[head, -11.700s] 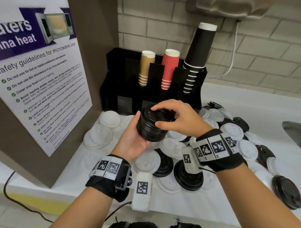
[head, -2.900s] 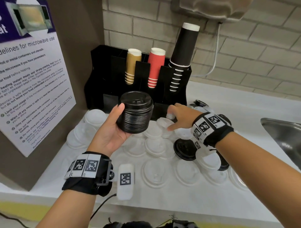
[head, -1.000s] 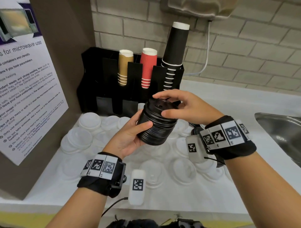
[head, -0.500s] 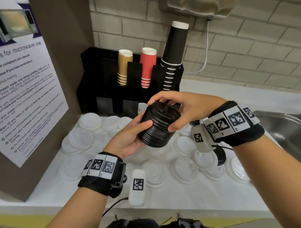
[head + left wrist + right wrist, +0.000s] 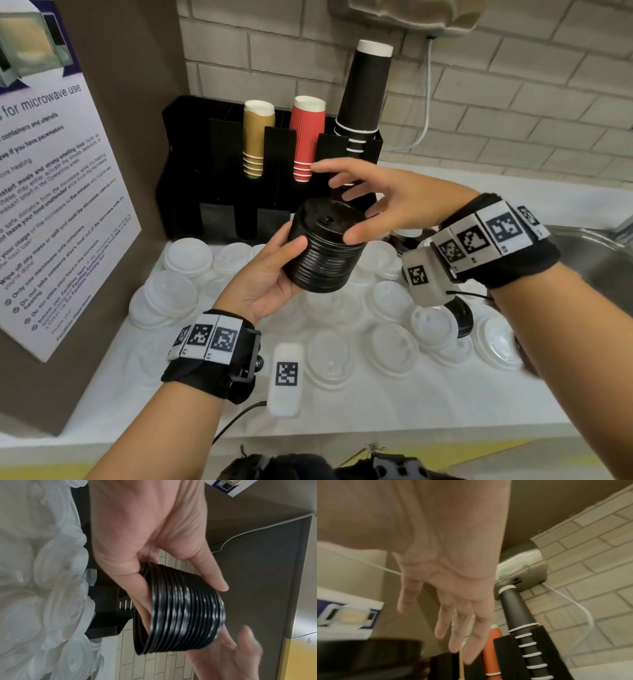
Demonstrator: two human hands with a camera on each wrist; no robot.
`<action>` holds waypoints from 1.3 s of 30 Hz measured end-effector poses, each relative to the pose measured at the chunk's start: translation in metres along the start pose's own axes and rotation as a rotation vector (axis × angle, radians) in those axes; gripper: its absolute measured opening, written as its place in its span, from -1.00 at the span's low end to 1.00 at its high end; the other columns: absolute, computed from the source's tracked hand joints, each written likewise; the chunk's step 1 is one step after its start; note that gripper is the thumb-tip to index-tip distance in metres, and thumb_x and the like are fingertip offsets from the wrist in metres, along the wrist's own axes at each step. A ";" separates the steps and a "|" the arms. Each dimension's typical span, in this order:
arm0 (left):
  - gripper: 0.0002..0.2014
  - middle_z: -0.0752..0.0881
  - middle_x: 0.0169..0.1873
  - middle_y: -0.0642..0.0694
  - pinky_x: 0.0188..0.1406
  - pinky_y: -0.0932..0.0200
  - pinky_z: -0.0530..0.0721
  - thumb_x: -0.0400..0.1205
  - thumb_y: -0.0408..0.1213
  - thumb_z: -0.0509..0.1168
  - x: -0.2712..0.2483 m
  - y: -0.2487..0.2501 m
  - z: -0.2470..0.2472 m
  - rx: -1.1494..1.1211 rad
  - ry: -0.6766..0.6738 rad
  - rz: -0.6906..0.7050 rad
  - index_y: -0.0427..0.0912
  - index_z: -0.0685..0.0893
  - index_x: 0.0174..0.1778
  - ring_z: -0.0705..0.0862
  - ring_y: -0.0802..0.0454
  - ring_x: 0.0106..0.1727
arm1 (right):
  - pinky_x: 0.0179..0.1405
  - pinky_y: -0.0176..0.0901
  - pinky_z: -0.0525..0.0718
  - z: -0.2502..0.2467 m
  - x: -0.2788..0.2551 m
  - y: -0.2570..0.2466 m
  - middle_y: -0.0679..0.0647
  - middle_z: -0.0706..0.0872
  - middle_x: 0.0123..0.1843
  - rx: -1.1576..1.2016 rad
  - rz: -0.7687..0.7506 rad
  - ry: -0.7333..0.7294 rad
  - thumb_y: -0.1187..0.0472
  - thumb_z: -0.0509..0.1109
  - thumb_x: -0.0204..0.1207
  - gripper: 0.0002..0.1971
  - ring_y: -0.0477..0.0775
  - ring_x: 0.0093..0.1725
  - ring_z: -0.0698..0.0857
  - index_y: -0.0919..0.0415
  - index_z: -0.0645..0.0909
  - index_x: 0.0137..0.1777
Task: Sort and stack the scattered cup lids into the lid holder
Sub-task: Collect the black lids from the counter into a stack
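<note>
A tall stack of black lids [image 5: 323, 253] is held above the counter, gripped round its side by my left hand [image 5: 274, 274]. The left wrist view shows that thumb and those fingers curled round the black lid stack [image 5: 185, 608]. My right hand [image 5: 373, 202] hovers over the stack's top with its fingers spread and straight; only the thumb seems to touch the rim. In the right wrist view the right hand [image 5: 453, 608] is flat and holds nothing. The black lid holder [image 5: 185, 164] stands behind, against the wall. Several white lids [image 5: 390, 346] lie scattered on the counter.
Gold [image 5: 257, 137], red [image 5: 306, 133] and black cup stacks [image 5: 364, 89] stand in the holder's upper slots. A loose black lid [image 5: 462, 317] lies under my right wrist. A sink [image 5: 603, 260] is at the right, a microwave poster [image 5: 58, 192] at the left.
My right hand has let go of the stack's top: its fingers have lifted and spread, with the thumb still at the rim. The left hand keeps holding the stack in much the same place.
</note>
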State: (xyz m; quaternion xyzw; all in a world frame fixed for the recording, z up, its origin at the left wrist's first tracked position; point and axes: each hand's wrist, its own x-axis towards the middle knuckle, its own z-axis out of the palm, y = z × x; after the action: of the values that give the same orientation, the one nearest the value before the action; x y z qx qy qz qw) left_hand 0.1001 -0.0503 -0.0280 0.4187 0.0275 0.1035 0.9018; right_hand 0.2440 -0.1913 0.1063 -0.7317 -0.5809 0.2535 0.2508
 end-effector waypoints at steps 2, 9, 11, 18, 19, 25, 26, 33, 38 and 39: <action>-0.09 0.76 0.21 -0.11 -0.01 0.05 0.77 0.06 -0.05 0.77 0.003 0.001 -0.005 -0.036 0.014 0.012 -0.02 0.61 0.37 0.75 -0.06 0.23 | 0.18 -0.25 0.62 -0.011 -0.007 0.005 -0.16 0.50 0.37 0.021 0.086 0.182 -0.16 0.52 0.31 -0.27 -0.19 0.32 0.59 -0.38 0.31 0.48; -0.32 0.79 0.18 -0.08 -0.03 0.07 0.78 0.09 -0.11 0.76 0.009 0.001 -0.022 -0.089 0.032 0.060 0.02 0.76 0.16 0.76 -0.04 0.22 | 0.05 -0.23 0.46 -0.012 -0.050 0.082 0.00 0.65 0.19 -0.575 0.741 -0.150 0.06 0.38 0.56 -0.80 -0.01 0.04 0.58 0.02 0.62 0.16; -0.39 0.79 0.18 -0.07 -0.01 0.07 0.78 0.15 -0.12 0.72 0.011 0.001 -0.023 -0.079 0.024 0.061 0.03 0.76 0.15 0.75 -0.04 0.23 | -0.23 -0.24 0.49 0.001 -0.064 0.099 0.01 0.67 0.01 -0.581 0.887 -0.229 -0.14 0.44 0.46 -0.65 -0.05 -0.22 0.56 0.06 0.56 0.10; -0.65 0.79 0.16 -0.04 -0.03 0.08 0.78 0.40 -0.17 0.46 0.013 -0.002 -0.020 -0.055 0.026 0.084 0.06 0.78 0.12 0.76 0.00 0.20 | -0.06 -0.09 0.66 0.043 -0.083 0.131 0.04 0.68 -0.03 -0.579 0.830 -0.181 -0.17 0.64 0.21 -0.37 0.08 -0.06 0.66 0.08 0.42 0.13; -0.66 0.79 0.17 -0.04 -0.02 0.06 0.78 0.41 -0.17 0.45 0.013 -0.002 -0.020 -0.050 0.025 0.086 0.07 0.79 0.12 0.76 0.00 0.21 | 0.04 -0.02 0.68 0.043 -0.083 0.132 0.05 0.69 0.00 -0.552 0.831 -0.176 -0.12 0.64 0.24 -0.36 0.12 0.00 0.67 0.08 0.41 0.19; -0.50 0.76 0.23 -0.07 -0.02 0.06 0.78 0.38 -0.15 0.48 0.014 -0.005 -0.019 -0.017 0.043 0.092 0.02 0.67 0.28 0.74 -0.04 0.26 | 0.01 -0.12 0.66 0.045 -0.081 0.138 -0.04 0.66 -0.04 -0.461 0.773 -0.134 -0.02 0.64 0.27 -0.40 0.05 0.00 0.65 0.07 0.42 0.22; -0.49 0.76 0.23 -0.06 -0.02 0.06 0.78 0.37 -0.14 0.49 0.014 -0.005 -0.019 -0.015 0.044 0.096 0.03 0.67 0.28 0.74 -0.04 0.26 | -0.13 -0.26 0.60 0.046 -0.081 0.139 -0.08 0.62 -0.10 -0.436 0.758 -0.134 0.01 0.63 0.30 -0.44 -0.01 -0.07 0.62 0.09 0.44 0.21; -0.42 0.75 0.26 -0.07 -0.02 0.07 0.77 0.35 -0.13 0.50 0.015 -0.005 -0.020 -0.007 0.072 0.106 0.02 0.63 0.35 0.73 -0.05 0.28 | -0.31 -0.50 0.43 0.022 -0.064 0.131 -0.11 0.52 -0.31 -0.305 0.564 -0.243 0.09 0.42 0.57 -0.90 -0.09 -0.28 0.49 0.05 0.58 -0.12; -0.44 0.75 0.26 -0.07 -0.02 0.06 0.77 0.36 -0.13 0.50 0.016 -0.006 -0.017 -0.002 0.080 0.105 0.03 0.65 0.33 0.73 -0.05 0.28 | -0.08 -0.49 0.44 0.002 -0.037 0.137 -0.14 0.57 0.04 -0.375 0.488 -0.037 0.11 0.39 0.58 -0.65 -0.11 -0.03 0.55 0.02 0.55 0.36; -0.45 0.75 0.27 -0.08 -0.01 0.06 0.77 0.36 -0.13 0.50 0.017 -0.007 -0.016 -0.003 0.079 0.102 0.04 0.66 0.31 0.73 -0.06 0.29 | 0.06 -0.35 0.42 0.000 -0.034 0.141 -0.08 0.53 0.13 -0.438 0.512 -0.060 0.10 0.47 0.51 -0.51 -0.05 0.08 0.52 0.02 0.49 0.43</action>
State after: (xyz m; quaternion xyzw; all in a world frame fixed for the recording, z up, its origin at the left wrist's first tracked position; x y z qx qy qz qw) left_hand 0.1154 -0.0390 -0.0430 0.4136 0.0414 0.1660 0.8943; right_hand 0.3395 -0.2526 0.0160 -0.8827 -0.4258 0.1989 -0.0011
